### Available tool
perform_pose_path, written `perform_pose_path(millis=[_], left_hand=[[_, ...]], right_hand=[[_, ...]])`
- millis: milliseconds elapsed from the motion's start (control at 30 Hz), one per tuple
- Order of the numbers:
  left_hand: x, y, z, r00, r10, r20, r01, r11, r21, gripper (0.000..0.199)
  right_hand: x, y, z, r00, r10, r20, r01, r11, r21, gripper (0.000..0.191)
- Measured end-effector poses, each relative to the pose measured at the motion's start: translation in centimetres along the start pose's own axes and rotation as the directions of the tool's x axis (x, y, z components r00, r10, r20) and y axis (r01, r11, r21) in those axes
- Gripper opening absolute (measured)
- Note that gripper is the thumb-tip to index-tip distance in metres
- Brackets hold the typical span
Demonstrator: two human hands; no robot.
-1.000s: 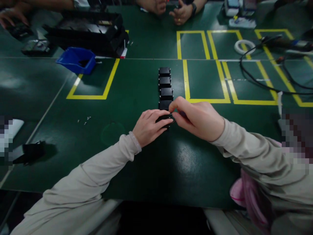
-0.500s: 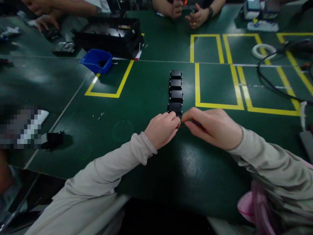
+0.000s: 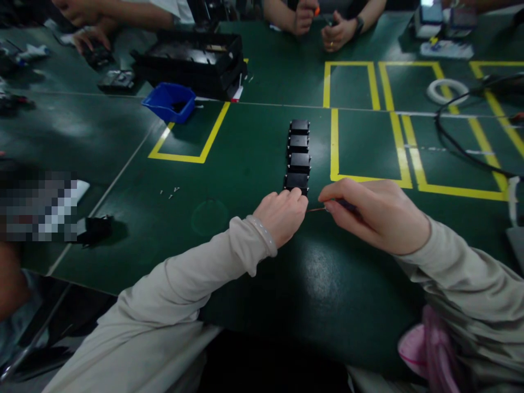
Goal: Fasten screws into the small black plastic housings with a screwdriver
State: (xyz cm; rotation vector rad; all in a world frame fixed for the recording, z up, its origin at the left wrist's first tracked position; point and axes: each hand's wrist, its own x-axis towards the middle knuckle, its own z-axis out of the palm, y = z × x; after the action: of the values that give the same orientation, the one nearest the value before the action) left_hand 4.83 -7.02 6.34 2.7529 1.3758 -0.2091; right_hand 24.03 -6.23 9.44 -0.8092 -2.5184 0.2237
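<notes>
Several black box-shaped parts [image 3: 299, 161] with small silver screws at their corners stand in a row on the green table. My left hand [image 3: 282, 217] is closed at the near end of this row; its fingers hide what they grip. From under it a thin reddish wire [image 3: 316, 209] runs to the right. My right hand [image 3: 374, 215] pinches the far end of that wire between thumb and forefinger, a short way from my left hand.
A blue bin [image 3: 170, 102] stands beside a black tray [image 3: 192, 60] at the back left. Tiny screws [image 3: 171, 192] lie left of my hands. Yellow tape [image 3: 370, 179] marks rectangles at right, near a white tape roll [image 3: 447, 91] and black cable [image 3: 450, 134]. Co-workers' hands [image 3: 338, 34] are across the table.
My right hand has drawn away to the right from my left hand, and more of the wire shows between them. The whole view has shifted slightly.
</notes>
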Motion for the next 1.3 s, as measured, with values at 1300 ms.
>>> perform_pose_path(millis=[1300], left_hand=[[-0.1,-0.4,-0.9,0.998,0.002,0.063,0.0,1.0,-0.024,0.007]], right_hand=[[-0.1,1.2,0.0,0.991,0.133,0.035,-0.135,0.988,0.08,0.017]])
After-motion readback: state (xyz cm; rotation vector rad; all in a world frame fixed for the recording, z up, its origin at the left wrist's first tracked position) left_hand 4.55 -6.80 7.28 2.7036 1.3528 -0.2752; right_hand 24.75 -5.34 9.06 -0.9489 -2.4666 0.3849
